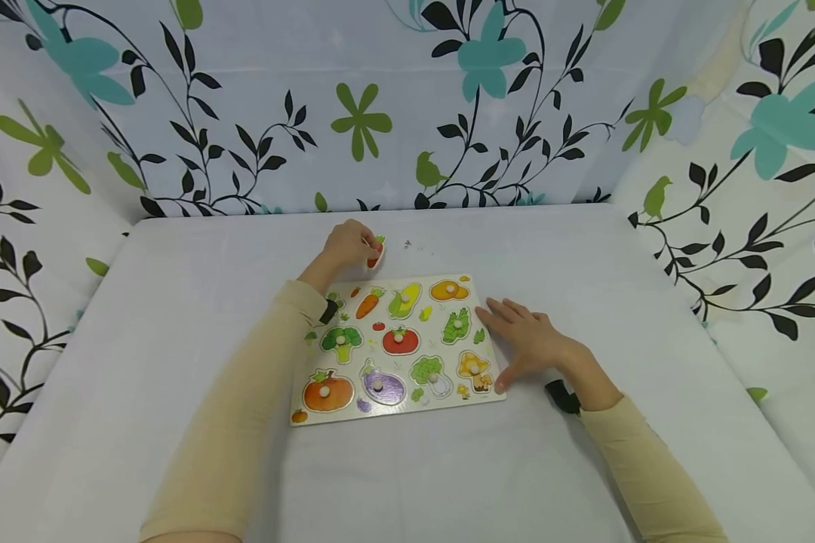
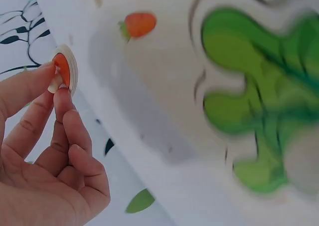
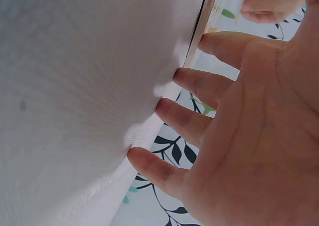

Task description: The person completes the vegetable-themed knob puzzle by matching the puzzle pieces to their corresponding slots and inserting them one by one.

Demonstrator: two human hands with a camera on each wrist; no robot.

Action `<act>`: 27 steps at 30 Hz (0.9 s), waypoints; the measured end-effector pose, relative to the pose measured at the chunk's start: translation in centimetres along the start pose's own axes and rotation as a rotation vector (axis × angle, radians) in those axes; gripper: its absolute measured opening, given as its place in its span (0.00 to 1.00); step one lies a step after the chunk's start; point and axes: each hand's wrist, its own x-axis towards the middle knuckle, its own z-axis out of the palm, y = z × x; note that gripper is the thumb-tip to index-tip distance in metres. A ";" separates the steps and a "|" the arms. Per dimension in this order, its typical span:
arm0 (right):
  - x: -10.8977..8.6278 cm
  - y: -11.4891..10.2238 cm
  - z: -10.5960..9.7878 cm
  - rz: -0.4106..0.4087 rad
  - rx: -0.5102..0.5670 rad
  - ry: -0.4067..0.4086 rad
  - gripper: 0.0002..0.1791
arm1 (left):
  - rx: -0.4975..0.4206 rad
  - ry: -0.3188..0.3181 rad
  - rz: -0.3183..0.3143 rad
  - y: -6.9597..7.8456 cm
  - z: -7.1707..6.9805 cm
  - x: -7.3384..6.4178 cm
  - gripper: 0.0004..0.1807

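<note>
My left hand point(image 1: 349, 243) is just past the far edge of a wooden vegetable peg puzzle board point(image 1: 435, 328). Its thumb and fingers pinch a red puzzle piece point(image 1: 375, 253) by the small peg. In the left wrist view the piece point(image 2: 71, 72) stands on edge, its orange-red face partly covered by fingertips; its kind is unclear. Fingers spread, my right hand point(image 1: 530, 339) rests on the table at the board's right side, the thumb by the near right corner. The right wrist view shows this hand's fingertips point(image 3: 144, 158) touching the white cloth.
Pegged pieces lie in the board, including a pumpkin point(image 1: 328, 392), an eggplant point(image 1: 384, 387), a tomato point(image 1: 401, 341) and broccoli point(image 1: 342, 342). My left wrist covers the board's far left corner. Small dark specks point(image 1: 408, 244) lie on the white-covered table point(image 1: 502, 467). Patterned curtains point(image 1: 299, 60) surround it.
</note>
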 end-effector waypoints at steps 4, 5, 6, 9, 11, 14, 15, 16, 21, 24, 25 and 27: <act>-0.1 0.1 -0.1 0.009 -0.014 0.003 0.72 | 0.078 -0.023 0.084 0.1 -1.4 -1.5 0.07; -0.1 0.2 -0.1 0.010 -0.015 0.004 0.72 | 0.096 -0.031 0.100 0.1 -1.6 -1.9 0.07; -0.1 0.2 -0.1 0.009 -0.010 0.003 0.72 | 0.111 -0.040 0.115 0.0 -1.7 -2.2 0.07; -0.1 0.1 0.0 0.005 0.002 0.004 0.72 | 0.143 -0.066 0.144 -0.1 -1.8 -3.5 0.07; -0.2 0.1 0.0 0.002 0.000 0.008 0.72 | 0.162 -0.080 0.168 0.0 -1.5 -4.2 0.06; -0.2 0.1 0.0 0.002 -0.007 0.014 0.72 | 0.177 -0.089 0.186 0.1 -0.8 -5.2 0.06; -0.2 0.1 0.1 0.002 -0.008 0.016 0.72 | 0.181 -0.092 0.194 0.1 -0.6 -5.4 0.06; -0.2 0.1 0.1 0.002 -0.008 0.017 0.72 | 0.183 -0.097 0.195 0.2 -0.4 -5.6 0.05; -0.1 0.1 0.2 -0.004 0.010 0.018 0.72 | 0.200 -0.124 0.212 -0.2 0.4 -6.1 0.04; 0.0 0.0 0.2 -0.005 0.008 0.015 0.72 | 0.220 -0.145 0.215 -0.7 0.9 -6.2 0.05; 0.0 0.0 0.2 -0.005 0.007 0.016 0.72 | 0.228 -0.152 0.214 -0.8 1.0 -6.2 0.05; 0.0 -0.1 0.2 -0.007 0.003 0.018 0.72 | 0.240 -0.162 0.206 -0.9 1.1 -6.3 0.05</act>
